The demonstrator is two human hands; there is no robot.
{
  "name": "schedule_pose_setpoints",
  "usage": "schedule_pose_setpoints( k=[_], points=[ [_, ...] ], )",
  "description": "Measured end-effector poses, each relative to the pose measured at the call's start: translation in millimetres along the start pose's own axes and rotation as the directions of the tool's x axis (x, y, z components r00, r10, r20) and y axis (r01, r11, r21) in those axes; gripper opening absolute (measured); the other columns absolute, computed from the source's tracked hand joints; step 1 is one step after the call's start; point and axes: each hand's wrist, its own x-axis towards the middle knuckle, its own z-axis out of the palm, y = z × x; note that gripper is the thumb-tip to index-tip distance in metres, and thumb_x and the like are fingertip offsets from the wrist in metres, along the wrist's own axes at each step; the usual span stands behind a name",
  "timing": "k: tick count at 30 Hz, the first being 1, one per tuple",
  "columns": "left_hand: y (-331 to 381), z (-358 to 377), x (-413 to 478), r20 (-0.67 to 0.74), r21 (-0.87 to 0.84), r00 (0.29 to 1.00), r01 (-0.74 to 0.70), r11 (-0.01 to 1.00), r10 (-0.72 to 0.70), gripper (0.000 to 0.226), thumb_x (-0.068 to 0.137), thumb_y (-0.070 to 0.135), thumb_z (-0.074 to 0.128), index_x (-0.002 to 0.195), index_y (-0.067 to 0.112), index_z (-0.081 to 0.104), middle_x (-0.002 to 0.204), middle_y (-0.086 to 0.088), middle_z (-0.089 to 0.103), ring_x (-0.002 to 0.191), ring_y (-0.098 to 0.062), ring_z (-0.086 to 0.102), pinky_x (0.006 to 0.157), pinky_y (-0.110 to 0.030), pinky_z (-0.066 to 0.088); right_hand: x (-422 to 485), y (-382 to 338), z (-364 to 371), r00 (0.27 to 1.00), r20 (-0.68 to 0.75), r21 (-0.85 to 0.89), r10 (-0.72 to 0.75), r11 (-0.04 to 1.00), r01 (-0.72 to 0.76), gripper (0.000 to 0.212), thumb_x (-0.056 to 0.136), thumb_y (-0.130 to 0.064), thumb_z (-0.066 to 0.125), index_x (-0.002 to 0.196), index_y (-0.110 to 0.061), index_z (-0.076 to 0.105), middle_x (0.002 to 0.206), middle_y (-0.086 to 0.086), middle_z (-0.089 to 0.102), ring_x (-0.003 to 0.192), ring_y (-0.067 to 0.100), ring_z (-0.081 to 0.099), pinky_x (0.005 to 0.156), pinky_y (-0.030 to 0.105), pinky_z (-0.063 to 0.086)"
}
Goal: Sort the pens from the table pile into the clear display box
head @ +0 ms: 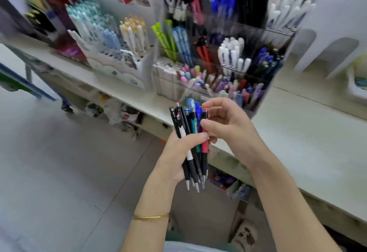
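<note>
Hands, left point(174, 156), right point(230, 125), apparently around pens point(193, 124)

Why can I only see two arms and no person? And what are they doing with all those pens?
There is no machine here, just a person. The camera sits on the person's head and looks down, so you see only their own arms and hands, much as they do. It is the only picture, and it is a bit blurry.

The left hand, the one with the gold bracelet on its wrist, grips a bundle of pens, tips pointing down. The right hand pinches a red pen in that bundle.

In front is a long pale table. On it stands a clear display box with compartments full of pens grouped by colour, and beside it a white pen stand.
</note>
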Motion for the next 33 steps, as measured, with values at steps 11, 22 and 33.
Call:
schedule_pose_setpoints(
  k=[11, 22, 33],
  points=[
    [64.7, -93.7, 7.4, -0.05, -0.117, 0.996, 0.068, 0.991, -0.074, 0.028, 0.069, 0.008, 0.061, 0.097, 0.005, 0.057, 0.065, -0.006, 0.058, 0.056, -0.02, 0.058, 0.053, -0.03, 0.052, 76.2, -3.8, 82.1, 0.986, 0.113, 0.27, 0.125, 0.951, -0.152, 0.029, 0.074, -0.003, 0.066, 0.103, -0.007, 0.061, 0.081, 0.005, 0.064, 0.073, 0.015, 0.063, 0.068, 0.029, 0.055],
    [129.1, -131.7, 54.0, 0.104, 0.213, 0.983, 0.124, 0.969, -0.149, 0.048, 0.059, 0.003, 0.064, 0.106, 0.004, 0.054, 0.078, -0.009, 0.055, 0.062, -0.021, 0.05, 0.062, -0.033, 0.044, 181.2, -40.2, 105.6, 0.971, 0.143, -0.089, 0.19, 0.98, -0.179, 0.011, 0.096, -0.021, 0.055, 0.094, -0.011, 0.056, 0.064, -0.001, 0.035, 0.043, 0.006, 0.027, 0.035, 0.017, 0.021],
    [183.1, -142.3, 111.9, 0.303, 0.421, 0.91, 0.137, 0.897, -0.282, 0.034, 0.063, -0.001, 0.062, 0.095, 0.004, 0.052, 0.075, -0.013, 0.054, 0.064, -0.024, 0.05, 0.06, -0.033, 0.045, 223.5, -80.7, 104.1, 0.968, 0.122, -0.467, 0.221, 0.873, -0.141, 0.02, 0.086, -0.023, 0.069, 0.087, -0.004, 0.066, 0.053, -0.005, 0.049, 0.039, 0.007, 0.028, 0.038, 0.018, 0.022]
  ],
)
